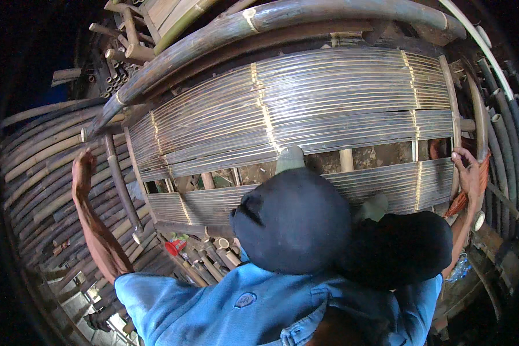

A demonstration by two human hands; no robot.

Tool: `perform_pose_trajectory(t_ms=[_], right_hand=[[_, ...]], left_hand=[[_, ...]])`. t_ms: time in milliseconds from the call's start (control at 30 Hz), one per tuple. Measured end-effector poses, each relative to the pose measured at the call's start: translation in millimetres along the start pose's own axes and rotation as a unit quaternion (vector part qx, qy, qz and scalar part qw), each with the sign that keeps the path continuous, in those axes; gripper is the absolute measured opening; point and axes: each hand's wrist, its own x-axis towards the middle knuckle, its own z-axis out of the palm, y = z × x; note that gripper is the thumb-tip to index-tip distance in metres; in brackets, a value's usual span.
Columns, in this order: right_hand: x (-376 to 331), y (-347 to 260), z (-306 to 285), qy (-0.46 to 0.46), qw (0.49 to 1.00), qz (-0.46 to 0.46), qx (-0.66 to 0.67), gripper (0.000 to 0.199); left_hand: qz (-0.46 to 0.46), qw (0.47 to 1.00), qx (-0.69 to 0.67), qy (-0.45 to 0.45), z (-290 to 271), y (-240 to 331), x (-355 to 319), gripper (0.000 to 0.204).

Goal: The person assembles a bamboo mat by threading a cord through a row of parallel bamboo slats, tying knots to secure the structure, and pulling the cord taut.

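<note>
In front of me lies a wide bamboo slat panel (328, 86), its dark strips crossed by pale bindings. A long gap runs across it, wider at some places than others. My left hand (83, 164) is raised past the panel's left end, close to a cut pole end, its fingers curled; whatever they hold is too small to make out. Over at the right end rail (452, 115), my right hand (467, 166) has its fingers bent at the rail, and what lies between them is hidden. An orange woven bundle (483, 179) hangs just beside that hand. My knees (294, 219) cover the near middle.
A thick curved bamboo pole (213, 43) spans the far side. Stacked bamboo poles (46, 144) fill the left, and more poles (501, 132) stand along the right. Near the panel's front left lie a red object (175, 247) and cut bamboo pieces (213, 256).
</note>
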Motion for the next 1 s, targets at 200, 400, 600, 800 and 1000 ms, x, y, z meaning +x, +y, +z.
perform_pose_trajectory(t_ms=[200,400,600,800,1000], right_hand=[[-31,4,-1,0.017,1.0,0.019,-0.015,0.031],[-103,66,-17,0.067,0.992,0.09,-0.058,0.039],[-135,112,-6,0.244,0.958,0.132,-0.08,0.032],[-176,182,1,0.415,0.873,0.255,-0.008,0.023],[-156,210,47,0.485,0.855,0.179,0.035,0.021]], left_hand=[[0.181,0.965,0.128,-0.144,175,133,12,0.032],[0.243,0.947,0.118,-0.175,280,240,-11,0.038],[0.357,0.81,0.324,-0.332,375,267,-32,0.05],[0.375,0.804,0.313,-0.34,437,300,-41,0.041],[0.273,0.859,0.199,-0.384,442,320,-8,0.034]])
